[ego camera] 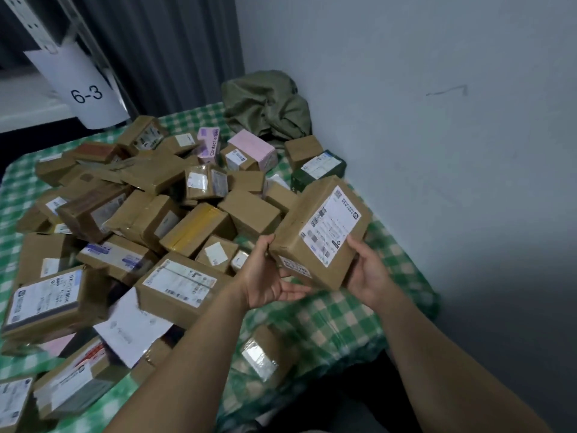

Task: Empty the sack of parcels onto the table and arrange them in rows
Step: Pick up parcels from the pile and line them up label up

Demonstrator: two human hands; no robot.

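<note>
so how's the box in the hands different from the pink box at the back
The held box is brown cardboard, lifted and tilted between the left hand and right hand, its large label facing up. The pink box lies in the pile, its visible faces unlabelled. Both are closed rectangular parcels.

Both bare forearms reach forward, side by side. The left hand [267, 276] is palm-up, thumb raised and fingers curled under a box [321, 232]. The right hand [370, 273] grips the box's near right corner, thumb on top.
</note>
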